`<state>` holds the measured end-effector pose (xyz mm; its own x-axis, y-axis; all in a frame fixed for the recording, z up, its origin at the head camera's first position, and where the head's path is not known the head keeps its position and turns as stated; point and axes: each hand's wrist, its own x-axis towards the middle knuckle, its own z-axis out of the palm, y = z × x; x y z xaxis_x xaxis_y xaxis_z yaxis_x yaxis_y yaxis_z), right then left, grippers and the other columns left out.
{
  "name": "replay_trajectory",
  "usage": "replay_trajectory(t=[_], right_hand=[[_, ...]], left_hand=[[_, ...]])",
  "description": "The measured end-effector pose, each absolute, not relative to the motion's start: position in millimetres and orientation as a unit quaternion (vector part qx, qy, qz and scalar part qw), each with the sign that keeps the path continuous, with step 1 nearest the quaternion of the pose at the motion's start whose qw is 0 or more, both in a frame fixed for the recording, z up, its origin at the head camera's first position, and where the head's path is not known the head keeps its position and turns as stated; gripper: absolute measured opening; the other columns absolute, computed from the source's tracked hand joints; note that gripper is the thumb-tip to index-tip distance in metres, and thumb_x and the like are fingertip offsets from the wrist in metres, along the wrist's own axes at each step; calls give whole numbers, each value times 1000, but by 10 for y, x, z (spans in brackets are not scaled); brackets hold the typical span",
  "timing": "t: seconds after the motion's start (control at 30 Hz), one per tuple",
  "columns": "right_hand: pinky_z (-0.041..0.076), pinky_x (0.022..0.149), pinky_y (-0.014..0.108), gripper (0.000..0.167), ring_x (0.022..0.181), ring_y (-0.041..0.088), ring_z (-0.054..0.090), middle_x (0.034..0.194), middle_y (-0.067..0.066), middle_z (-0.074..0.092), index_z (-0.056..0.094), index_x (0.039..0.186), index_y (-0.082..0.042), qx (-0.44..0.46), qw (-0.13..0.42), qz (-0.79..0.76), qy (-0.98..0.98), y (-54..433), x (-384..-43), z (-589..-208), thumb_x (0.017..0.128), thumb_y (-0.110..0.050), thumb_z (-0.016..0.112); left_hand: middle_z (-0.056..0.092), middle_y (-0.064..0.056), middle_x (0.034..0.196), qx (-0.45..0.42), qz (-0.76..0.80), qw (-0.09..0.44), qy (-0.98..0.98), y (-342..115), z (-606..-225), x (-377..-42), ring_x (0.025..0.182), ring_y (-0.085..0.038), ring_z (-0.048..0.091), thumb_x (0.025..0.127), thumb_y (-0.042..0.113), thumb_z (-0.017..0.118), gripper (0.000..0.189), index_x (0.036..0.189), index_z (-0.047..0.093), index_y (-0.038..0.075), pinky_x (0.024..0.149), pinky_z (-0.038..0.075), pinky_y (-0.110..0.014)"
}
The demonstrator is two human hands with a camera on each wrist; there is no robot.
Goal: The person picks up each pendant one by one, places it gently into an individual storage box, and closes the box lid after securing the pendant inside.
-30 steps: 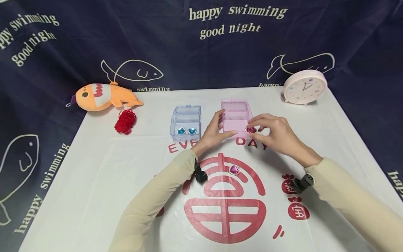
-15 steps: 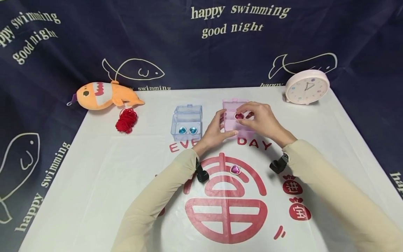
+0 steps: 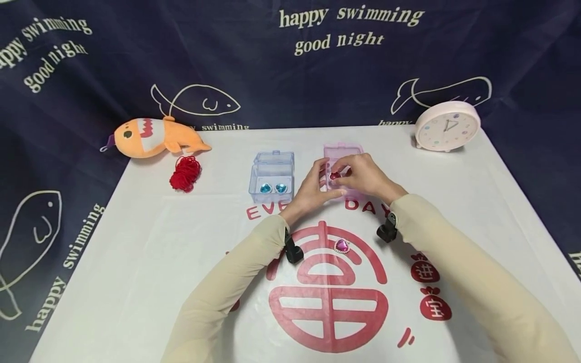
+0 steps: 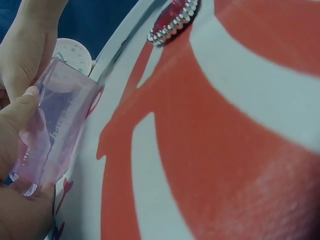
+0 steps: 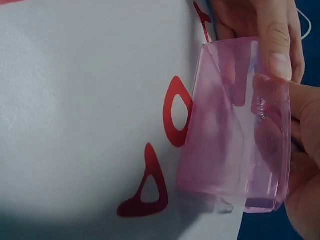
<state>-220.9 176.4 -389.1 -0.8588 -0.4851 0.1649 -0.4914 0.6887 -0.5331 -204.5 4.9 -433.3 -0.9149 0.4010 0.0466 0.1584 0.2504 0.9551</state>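
Navy cloth [image 3: 272, 65] behind, white tabletop [image 3: 136, 262] below — red gem [image 3: 335, 176] pinched by the right hand [image 3: 365, 175], within the open pink box [image 3: 343, 152] the left hand [image 3: 313, 187] grips. Too early a release could land it askew — one clumsy knock could skid the box sideways.

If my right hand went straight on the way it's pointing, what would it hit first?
Most likely the pink box, at its left side, with your left hand about there too; how deep your right hand reaches is unclear.
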Motion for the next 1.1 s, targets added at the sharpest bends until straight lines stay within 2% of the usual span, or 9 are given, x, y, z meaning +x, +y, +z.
replay_trajectory(t=[0.2,0.37,0.67,0.8,0.93,1.1], right_hand=[[57,83,45,15,89,29,70,88,13,75,74,88,-2,252,-9,258,-933,1726,-2218,-3913,75,-5,80],[56,78,44,12,83,28,69,83,12,75,74,84,-2,222,-27,235,-946,1667,-2234,-3898,75,-8,79],[54,74,51,13,90,34,66,89,10,74,74,87,-8,157,-75,186,-967,1608,-2266,-3840,75,-13,79],[55,72,51,13,89,34,67,86,8,74,73,83,-10,153,-69,174,-970,1603,-2268,-3839,73,-15,81],[56,73,50,14,89,32,68,88,9,75,74,85,-8,167,-58,188,-966,1593,-2236,-3842,75,-16,79],[56,69,46,15,83,31,70,87,17,74,72,91,-2,177,12,222,-959,1684,-2125,-3773,83,-15,68]], left_hand=[[37,-18,151,182,573,94,794,64,-4338,-2058,141,-25,37,79,16,80,89,148,25,7,115,36,-29],[37,-16,151,180,567,90,799,72,-4333,-2053,141,-25,37,79,17,81,89,148,25,8,114,36,-28],[39,-14,149,185,567,87,798,93,-4324,-2057,140,-24,38,79,13,80,87,147,26,9,113,37,-27],[38,-16,150,186,570,84,796,97,-4333,-2061,140,-25,38,79,14,81,88,148,26,8,113,37,-26],[39,-15,150,178,566,82,801,67,-4351,-2042,140,-24,39,78,15,81,89,148,26,8,114,37,-27],[33,-16,153,181,575,88,793,47,-4353,-2042,142,-25,36,79,14,80,89,148,24,8,112,38,-26]])
